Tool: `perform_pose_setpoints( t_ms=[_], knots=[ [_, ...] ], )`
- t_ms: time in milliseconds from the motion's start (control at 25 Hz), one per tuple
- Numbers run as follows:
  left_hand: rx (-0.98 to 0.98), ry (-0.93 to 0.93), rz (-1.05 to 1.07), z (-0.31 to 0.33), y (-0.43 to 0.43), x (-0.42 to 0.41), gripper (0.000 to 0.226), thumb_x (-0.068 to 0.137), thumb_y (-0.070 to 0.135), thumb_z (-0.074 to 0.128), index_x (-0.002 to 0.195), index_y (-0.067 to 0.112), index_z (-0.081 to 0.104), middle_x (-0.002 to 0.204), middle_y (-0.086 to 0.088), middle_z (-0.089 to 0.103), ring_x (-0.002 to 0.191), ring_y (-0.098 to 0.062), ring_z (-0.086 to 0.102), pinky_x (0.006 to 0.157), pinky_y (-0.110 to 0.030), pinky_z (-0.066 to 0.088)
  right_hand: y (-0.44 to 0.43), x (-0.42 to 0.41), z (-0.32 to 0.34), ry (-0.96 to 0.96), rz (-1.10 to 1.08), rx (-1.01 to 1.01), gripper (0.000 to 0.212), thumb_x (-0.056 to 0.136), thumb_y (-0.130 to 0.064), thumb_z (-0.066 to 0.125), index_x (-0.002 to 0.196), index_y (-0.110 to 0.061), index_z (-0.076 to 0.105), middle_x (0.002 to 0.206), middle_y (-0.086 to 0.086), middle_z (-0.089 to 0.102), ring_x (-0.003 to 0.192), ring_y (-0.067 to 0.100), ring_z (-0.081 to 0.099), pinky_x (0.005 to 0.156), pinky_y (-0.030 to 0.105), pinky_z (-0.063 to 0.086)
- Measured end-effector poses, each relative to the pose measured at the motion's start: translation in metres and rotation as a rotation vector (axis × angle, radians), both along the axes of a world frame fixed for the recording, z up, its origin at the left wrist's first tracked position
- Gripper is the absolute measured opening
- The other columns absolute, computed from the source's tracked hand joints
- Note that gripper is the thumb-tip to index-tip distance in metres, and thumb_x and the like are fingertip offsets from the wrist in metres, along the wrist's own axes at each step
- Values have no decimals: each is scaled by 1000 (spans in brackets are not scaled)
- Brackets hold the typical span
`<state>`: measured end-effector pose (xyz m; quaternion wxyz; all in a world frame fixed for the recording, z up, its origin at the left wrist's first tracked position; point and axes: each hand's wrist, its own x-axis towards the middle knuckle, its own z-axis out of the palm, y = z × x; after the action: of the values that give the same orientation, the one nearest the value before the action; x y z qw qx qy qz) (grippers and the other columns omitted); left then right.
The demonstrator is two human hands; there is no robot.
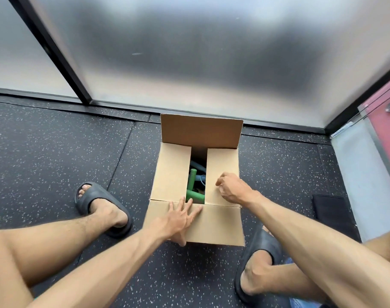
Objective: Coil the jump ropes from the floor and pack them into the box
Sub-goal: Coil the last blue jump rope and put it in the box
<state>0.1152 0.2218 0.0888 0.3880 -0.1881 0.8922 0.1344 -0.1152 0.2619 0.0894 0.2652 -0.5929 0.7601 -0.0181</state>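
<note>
Squatting on the floor (pixel 56 152), a person has the box (pixel 223 232) between two feet in dark slides (pixel 100 203), close to a frosted glass wall (pixel 189 52). The left hand (pixel 180 218) lies flat with its fingers spread on the near flap (pixel 218 218), which is tipped outward toward the person. The right hand (pixel 232 188) rests on the right flap (pixel 222 161) with its fingers curled under and nothing seen in them. The hands are well apart, one on each flap. Both the right flap and the left flap (pixel 170 174) are folded in over the opening, with a narrow gap between them, while the far flap (pixel 200 132) stands upright. Through the gap the jump ropes (pixel 195 194) show inside the box: green handles nearest, and a blue cord (pixel 200 177) just behind them.
</note>
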Motion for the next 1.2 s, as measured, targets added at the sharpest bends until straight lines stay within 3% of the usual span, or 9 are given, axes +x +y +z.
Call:
perform_pose_setpoints(
  t_ms=[120,200,360,440,600,800,960,1080,1200],
  knots=[
    [417,-116,307,41,-46,-22,104,77,30,80,156,34,13,165,-8,7,150,-31,12,119,-58,17,-28,-16,21,-166,-160,138,39,92,-8,43,124,-6,65,125,13,67,115,27,62,93,27,47],
    [649,-117,496,67,-79,-28,73,81,24,77,145,36,45,159,-2,30,145,-24,28,118,-54,25,-43,-31,37,-361,-302,310,39,97,-10,41,132,-5,57,120,15,69,109,26,66,87,34,53],
    [573,172,693,73,-123,-31,26,77,50,78,98,35,76,106,12,70,106,-14,62,86,-32,49,-61,-61,51,-480,-531,418,37,102,-12,34,133,2,46,121,22,66,103,33,68,84,48,58],
    [315,358,736,53,-136,-33,37,73,58,77,93,26,76,97,6,72,101,-19,65,86,-34,49,-71,-72,44,-369,-743,290,36,98,-8,36,127,8,49,118,26,65,98,38,68,80,52,59],
    [-246,517,895,5,-120,-22,67,82,43,74,136,15,47,134,-13,51,127,-30,42,104,-49,35,-93,-91,36,-324,-885,-93,62,88,-6,48,148,-6,32,138,15,54,120,32,57,97,43,52],
    [-103,603,1532,-16,-97,-8,104,77,31,82,151,6,13,149,-24,34,138,-40,33,109,-56,31,-91,-87,48,-348,-788,-480,47,82,1,44,126,-11,54,108,8,64,102,26,62,85,32,51],
    [-416,769,1250,-29,-96,-6,133,69,22,86,155,13,-14,160,-27,4,146,-41,21,115,-56,23,-31,-55,19,-2,-198,-439,28,92,-15,48,118,-13,58,106,7,63,98,18,57,91,38,52],
    [-549,721,721,-40,-99,-7,108,80,-5,65,158,21,-6,165,-16,-5,152,-31,6,122,-50,10,-5,-35,-11,254,92,-177,49,97,-37,48,140,-14,44,144,14,43,127,26,46,108,43,42],
    [-471,520,454,-34,-96,-11,77,90,-13,40,156,18,16,164,-14,12,152,-27,12,123,-46,16,2,-24,-15,318,98,-107,50,100,-34,44,145,-10,40,150,18,33,135,31,38,107,45,42]
  ],
)
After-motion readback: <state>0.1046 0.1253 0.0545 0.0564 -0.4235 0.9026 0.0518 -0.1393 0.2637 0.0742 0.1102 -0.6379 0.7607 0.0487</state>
